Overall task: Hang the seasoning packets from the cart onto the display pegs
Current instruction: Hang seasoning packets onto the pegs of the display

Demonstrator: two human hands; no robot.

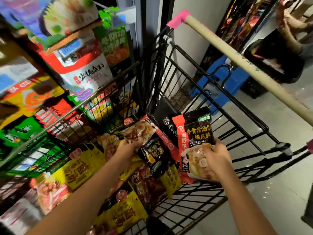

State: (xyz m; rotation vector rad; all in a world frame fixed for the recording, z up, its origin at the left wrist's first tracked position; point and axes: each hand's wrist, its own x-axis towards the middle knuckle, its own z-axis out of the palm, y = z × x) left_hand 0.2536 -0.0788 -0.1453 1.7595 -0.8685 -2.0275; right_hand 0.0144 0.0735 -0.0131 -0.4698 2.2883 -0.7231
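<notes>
Left hand (131,146) grips a glossy food-print packet (140,131); right hand (216,154) pinches a black-and-red soup-base packet (194,141). Many yellow and dark packets (79,173) remain in the black wire cart (194,92), so hanging appears far from finished.

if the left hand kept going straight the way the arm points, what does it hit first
The left hand already grips a packet with a food picture. Pushed further along the forearm's line, up and away, that packet would probably meet the black panel at the far end of the cart first, though depth is hard to judge.
</notes>
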